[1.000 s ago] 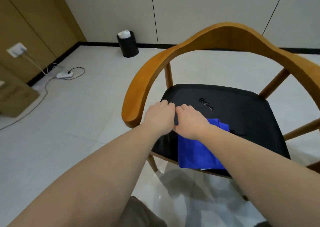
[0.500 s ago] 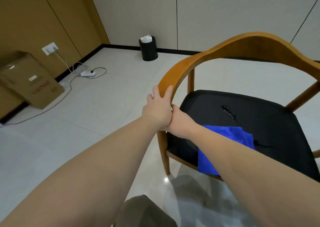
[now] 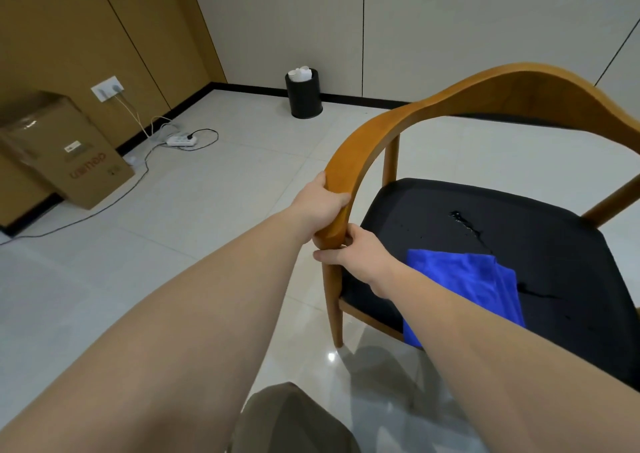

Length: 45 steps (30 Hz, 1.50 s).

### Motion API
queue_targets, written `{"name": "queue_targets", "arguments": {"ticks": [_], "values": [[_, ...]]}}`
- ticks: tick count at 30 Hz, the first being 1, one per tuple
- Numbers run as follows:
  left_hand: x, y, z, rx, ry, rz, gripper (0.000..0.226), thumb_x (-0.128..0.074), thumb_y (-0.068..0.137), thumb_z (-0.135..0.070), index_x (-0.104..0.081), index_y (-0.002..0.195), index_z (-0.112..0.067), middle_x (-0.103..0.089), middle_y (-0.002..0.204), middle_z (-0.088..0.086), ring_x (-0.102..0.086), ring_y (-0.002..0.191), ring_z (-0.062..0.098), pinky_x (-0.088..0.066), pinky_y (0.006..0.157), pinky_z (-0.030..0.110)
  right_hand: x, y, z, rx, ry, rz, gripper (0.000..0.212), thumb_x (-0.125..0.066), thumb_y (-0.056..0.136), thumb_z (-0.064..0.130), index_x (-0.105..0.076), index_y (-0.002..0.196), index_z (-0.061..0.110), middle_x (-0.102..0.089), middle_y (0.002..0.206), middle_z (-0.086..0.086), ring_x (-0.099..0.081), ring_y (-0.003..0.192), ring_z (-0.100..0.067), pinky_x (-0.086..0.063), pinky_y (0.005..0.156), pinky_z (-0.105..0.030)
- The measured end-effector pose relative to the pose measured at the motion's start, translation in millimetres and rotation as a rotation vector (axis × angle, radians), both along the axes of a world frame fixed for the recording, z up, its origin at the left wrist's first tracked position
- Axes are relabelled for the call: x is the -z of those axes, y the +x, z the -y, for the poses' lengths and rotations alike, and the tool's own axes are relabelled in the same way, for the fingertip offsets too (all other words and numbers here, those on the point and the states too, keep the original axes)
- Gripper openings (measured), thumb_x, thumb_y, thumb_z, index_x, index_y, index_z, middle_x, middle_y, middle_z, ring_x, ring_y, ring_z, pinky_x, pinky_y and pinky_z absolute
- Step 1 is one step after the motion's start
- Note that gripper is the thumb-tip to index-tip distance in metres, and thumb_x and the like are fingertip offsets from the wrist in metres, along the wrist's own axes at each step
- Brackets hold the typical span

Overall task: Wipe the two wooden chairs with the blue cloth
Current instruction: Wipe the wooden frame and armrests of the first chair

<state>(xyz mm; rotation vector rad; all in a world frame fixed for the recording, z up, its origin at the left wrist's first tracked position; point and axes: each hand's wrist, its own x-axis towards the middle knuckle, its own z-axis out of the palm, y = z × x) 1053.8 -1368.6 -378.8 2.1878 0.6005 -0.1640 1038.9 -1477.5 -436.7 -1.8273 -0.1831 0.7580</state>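
Where the tiled floor [image 3: 207,227] spreads open to the left, a brown cardboard box [image 3: 69,155] and a black waste bin [image 3: 304,94] stand well apart from the wooden armchair with the black seat [image 3: 450,101], whose right side the frame cuts off. The left hand [image 3: 322,207] grips the curved arm's end; the right hand [image 3: 356,255] curls round the front post just below. The blue cloth [image 3: 464,286] lies over the seat's front edge (partly hidden by the right forearm), just beside that wrist.

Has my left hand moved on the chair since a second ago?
Yes. The left hand rose from the black seat's front edge, beside the blue cloth, to the end of the wooden armrest, which it now holds.
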Motion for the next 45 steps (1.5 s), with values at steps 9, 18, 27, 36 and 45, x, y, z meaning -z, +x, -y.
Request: {"name": "queue_targets", "arguments": {"ticks": [9,18,27,36,45], "values": [[-5.8,-17.7,25.4,0.089,0.224,-0.188,0.097,-0.065,0.092,-0.042,0.005,0.157,-0.032,-0.04,0.146,0.006,-0.056,0.114,0.032,-0.052,0.09,0.043,-4.6,-23.2,25.2,-0.04,-0.041,-0.017,0.065,-0.083,0.079,0.029,-0.051,0.135,0.022,-0.064,0.121,0.003,-0.06,0.116,-0.024,-0.047,0.105,-0.046],[-8.0,-65.5,41.5,0.106,0.314,-0.217,0.102,-0.068,0.089,-0.04,0.007,0.157,-0.03,-0.043,0.143,0.007,-0.056,0.117,0.034,-0.053,0.087,0.042,-8.6,-68.4,45.5,-0.049,-0.018,-0.022,0.066,-0.083,0.079,0.025,-0.051,0.136,0.022,-0.063,0.124,0.003,-0.058,0.119,-0.024,-0.045,0.105,-0.042],[-11.5,-117.2,37.7,0.137,0.368,-0.254,0.102,-0.068,0.089,-0.043,0.006,0.157,-0.028,-0.043,0.142,0.007,-0.056,0.118,0.035,-0.053,0.088,0.044,-6.6,-118.9,43.0,-0.071,-0.012,-0.019,0.067,-0.083,0.078,0.027,-0.051,0.137,0.022,-0.063,0.124,0.004,-0.059,0.118,-0.024,-0.046,0.105,-0.043],[-7.5,-166.6,18.5,0.177,0.386,-0.228,0.098,-0.068,0.088,-0.047,-0.001,0.156,-0.028,-0.046,0.132,0.005,-0.056,0.105,0.029,-0.055,0.083,0.041,-1.3,-172.5,27.9,-0.063,0.002,-0.005,0.069,-0.083,0.078,0.031,-0.05,0.138,0.024,-0.062,0.126,0.005,-0.058,0.119,-0.024,-0.045,0.106,-0.045],[-2.8,-172.5,41.6,0.287,0.794,-0.121,0.085,-0.071,0.086,-0.039,-0.02,0.152,-0.024,-0.019,0.158,0.014,-0.027,0.143,0.041,-0.034,0.111,0.054,-10.1,-158.4,50.8,-0.208,-0.24,0.116,0.078,-0.081,0.079,0.029,-0.043,0.146,0.019,-0.052,0.141,0.001,-0.051,0.13,-0.024,-0.042,0.108,-0.04]]}}
